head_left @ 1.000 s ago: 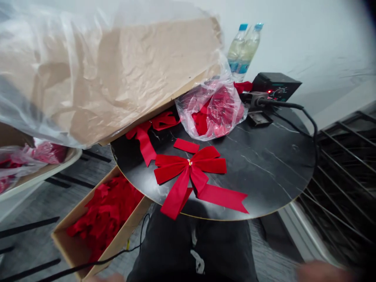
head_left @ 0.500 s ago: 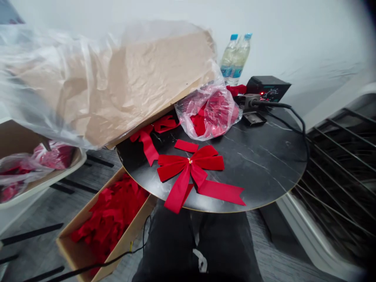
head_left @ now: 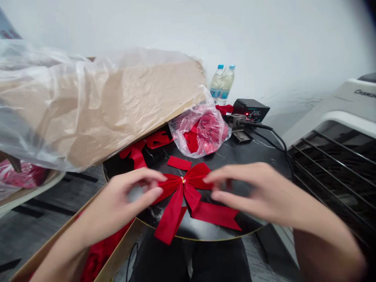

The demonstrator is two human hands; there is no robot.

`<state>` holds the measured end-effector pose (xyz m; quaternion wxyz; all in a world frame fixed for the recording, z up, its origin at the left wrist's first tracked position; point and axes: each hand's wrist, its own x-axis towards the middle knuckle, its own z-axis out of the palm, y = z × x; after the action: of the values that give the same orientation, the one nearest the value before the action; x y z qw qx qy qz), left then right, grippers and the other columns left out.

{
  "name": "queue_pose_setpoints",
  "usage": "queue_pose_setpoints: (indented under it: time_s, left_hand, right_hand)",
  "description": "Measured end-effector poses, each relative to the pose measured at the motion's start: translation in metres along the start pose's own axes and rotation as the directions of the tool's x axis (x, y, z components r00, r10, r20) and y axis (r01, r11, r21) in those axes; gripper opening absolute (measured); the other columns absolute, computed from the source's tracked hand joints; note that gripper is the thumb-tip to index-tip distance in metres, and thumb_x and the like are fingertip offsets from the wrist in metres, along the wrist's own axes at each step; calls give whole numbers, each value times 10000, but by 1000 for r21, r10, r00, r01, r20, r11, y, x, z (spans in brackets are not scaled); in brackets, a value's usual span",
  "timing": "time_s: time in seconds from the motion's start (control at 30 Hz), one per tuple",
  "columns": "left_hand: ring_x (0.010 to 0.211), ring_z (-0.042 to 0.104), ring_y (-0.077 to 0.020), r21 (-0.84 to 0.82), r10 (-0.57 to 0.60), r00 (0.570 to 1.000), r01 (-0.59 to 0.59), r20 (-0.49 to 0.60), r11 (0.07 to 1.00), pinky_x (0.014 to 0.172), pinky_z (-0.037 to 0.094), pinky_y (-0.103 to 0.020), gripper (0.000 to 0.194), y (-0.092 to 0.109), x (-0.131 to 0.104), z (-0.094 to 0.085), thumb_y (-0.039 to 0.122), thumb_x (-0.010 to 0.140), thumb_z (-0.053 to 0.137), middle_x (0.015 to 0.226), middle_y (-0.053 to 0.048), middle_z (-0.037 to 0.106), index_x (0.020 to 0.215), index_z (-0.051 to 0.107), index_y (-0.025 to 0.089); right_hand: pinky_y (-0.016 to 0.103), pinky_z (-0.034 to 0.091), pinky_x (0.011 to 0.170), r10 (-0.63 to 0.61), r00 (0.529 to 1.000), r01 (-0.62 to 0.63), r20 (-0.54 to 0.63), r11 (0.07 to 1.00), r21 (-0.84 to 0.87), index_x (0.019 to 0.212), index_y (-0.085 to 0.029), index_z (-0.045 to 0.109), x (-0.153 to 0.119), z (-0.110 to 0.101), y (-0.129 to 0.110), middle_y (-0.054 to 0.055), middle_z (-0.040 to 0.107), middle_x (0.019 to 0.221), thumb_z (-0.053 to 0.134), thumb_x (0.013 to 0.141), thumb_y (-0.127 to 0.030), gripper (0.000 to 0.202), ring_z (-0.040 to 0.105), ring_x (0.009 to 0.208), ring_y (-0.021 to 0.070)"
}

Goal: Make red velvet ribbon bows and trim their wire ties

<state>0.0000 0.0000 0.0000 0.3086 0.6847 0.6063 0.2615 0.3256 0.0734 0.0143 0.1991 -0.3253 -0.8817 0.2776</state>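
A red ribbon bow with a gold tie at its centre lies on the round black marbled table. Its two tails spread toward the near edge. My left hand is at the bow's left loops, thumb and forefinger apart, fingertips over or touching the ribbon. On the other side, my right hand reaches the right loops with thumb and fingers parted. Whether either hand touches the bow firmly I cannot tell. Just behind the bow lies a short red ribbon strip.
A clear bag of red ribbon pieces sits behind. Plastic-covered cardboard leans over the table's left. Two bottles and a black control box with cable stand at the back. A carton of red bows is lower left; a grilled heater-like unit stands right.
Both hands have come into view from below and moved to the two sides of the bow. The camera view has tilted up a little. The bow lies in the same place on the table.
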Motion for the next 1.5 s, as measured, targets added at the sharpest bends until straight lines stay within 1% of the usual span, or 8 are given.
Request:
queue_pose_setpoints:
  time_s: [0.1, 0.3, 0.47, 0.7, 0.9, 1.1, 1.27, 1.5]
  left_hand:
    - [1230, 587, -273, 192, 220, 966, -244, 136, 951, 1091, 457, -413, 470, 12, 47, 26, 434, 956, 691, 1307, -73, 661, 1382, 626, 245]
    - [1134, 582, -301, 252, 64, 977, -115, 202, 961, 994, 462, -463, 251, 5, 63, 52, 399, 978, 652, 1177, -93, 637, 1133, 666, 202]
    - [1020, 613, -253, 123, -11, 963, -23, 271, 992, 880, 453, -370, 240, 4, 67, 42, 407, 892, 741, 1050, -25, 674, 994, 604, 238]
    - [994, 684, -246, 73, -127, 926, 108, 356, 991, 845, 485, -312, 296, 0, 64, 16, 473, 824, 794, 997, -21, 750, 1004, 727, 248]
    - [899, 711, -219, -86, -58, 879, 112, 472, 990, 791, 525, -284, 288, 5, 77, 10, 466, 835, 778, 921, -12, 762, 935, 719, 202]
    - [944, 742, -271, 1, 18, 987, -19, 162, 1000, 861, 573, -360, 562, 22, 123, 8, 535, 724, 863, 999, -79, 795, 1140, 758, 171]
    - [685, 752, -175, -363, 74, 935, 61, 347, 930, 660, 625, -274, 448, 30, 154, -4, 510, 863, 774, 899, -83, 801, 1107, 713, 140]
    - [534, 752, -193, -580, 73, 966, 88, 248, 810, 464, 613, -222, 548, 20, 153, 14, 375, 915, 769, 727, -47, 794, 1406, 587, 214]
  right_hand:
    - [429, 509, 1056, -80, 969, 147, 233, 946, -287, 1256, -238, 724, 59, 6, 10, 73, 725, 1177, 778, 913, -299, 353, 648, 1137, 263]
    - [321, 525, 916, -59, 948, 144, 314, 956, -257, 1237, -247, 719, 76, 20, 26, 50, 704, 1097, 700, 975, -311, 270, 660, 1032, 202]
    - [290, 520, 839, 81, 978, -11, 190, 939, -343, 1102, -184, 729, 101, 25, 26, 88, 747, 1019, 540, 1067, -391, 282, 724, 945, 205]
    - [328, 502, 730, 157, 984, -117, 82, 926, -358, 1106, -147, 701, 108, 58, 32, 142, 751, 976, 688, 977, -347, 238, 736, 901, 291]
    - [275, 474, 720, 103, 994, -108, -44, 985, -136, 948, -186, 705, 105, 30, 41, 53, 722, 976, 710, 905, -210, 50, 680, 809, 168]
    - [231, 534, 701, -17, 994, 37, -103, 979, 201, 1032, -179, 713, 112, -20, 52, 3, 753, 868, 707, 890, -249, 158, 695, 760, 128]
    - [252, 529, 663, 9, 965, 79, -263, 944, 320, 1040, -159, 724, 108, -6, 73, 16, 739, 816, 744, 883, -341, 241, 653, 689, 132]
    - [243, 522, 607, 0, 942, 102, -336, 954, 284, 1056, -196, 732, 104, 2, 90, -23, 713, 686, 664, 904, -220, 168, 659, 595, 129]
